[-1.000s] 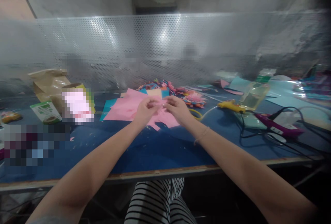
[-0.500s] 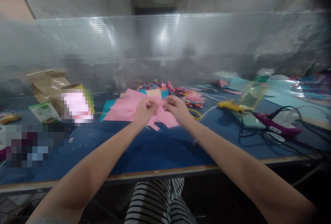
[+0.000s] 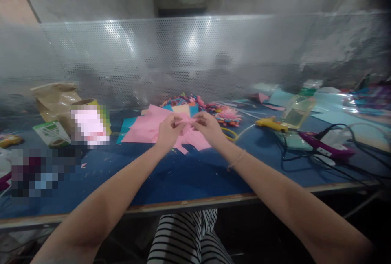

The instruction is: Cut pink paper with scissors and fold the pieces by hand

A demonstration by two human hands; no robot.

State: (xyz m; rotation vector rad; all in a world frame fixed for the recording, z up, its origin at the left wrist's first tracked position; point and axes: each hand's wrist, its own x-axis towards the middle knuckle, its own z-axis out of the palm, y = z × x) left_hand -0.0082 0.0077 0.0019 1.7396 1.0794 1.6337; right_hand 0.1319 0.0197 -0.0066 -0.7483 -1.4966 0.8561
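My left hand (image 3: 170, 131) and my right hand (image 3: 208, 128) face each other over the middle of the table. Both pinch a small piece of pink paper (image 3: 185, 121) between fingertips and thumbs; its exact shape blends into the pink behind it. Under and behind my hands lie pink paper sheets (image 3: 142, 127), with a teal sheet (image 3: 124, 130) showing at their left edge. Just beyond is a heap of colourful fringed paper pieces (image 3: 226, 115), pink and orange ones nearest. A yellow-handled pair of scissors (image 3: 229, 134), partly hidden, lies beside my right wrist.
At right, a yellow glue gun (image 3: 271, 124) lies before a bottle of yellowish liquid (image 3: 297, 111). Next to them is a purple power strip (image 3: 326, 147) with black cables. On the left stand a brown paper bag (image 3: 56, 101) and a green-white packet (image 3: 51, 134). A perforated metal screen (image 3: 137, 60) rises behind.
My hands stay at nearly the same spot, their fingers shifting slightly on the pink paper. More of the piece shows between the fingertips now. The view has drifted a little.
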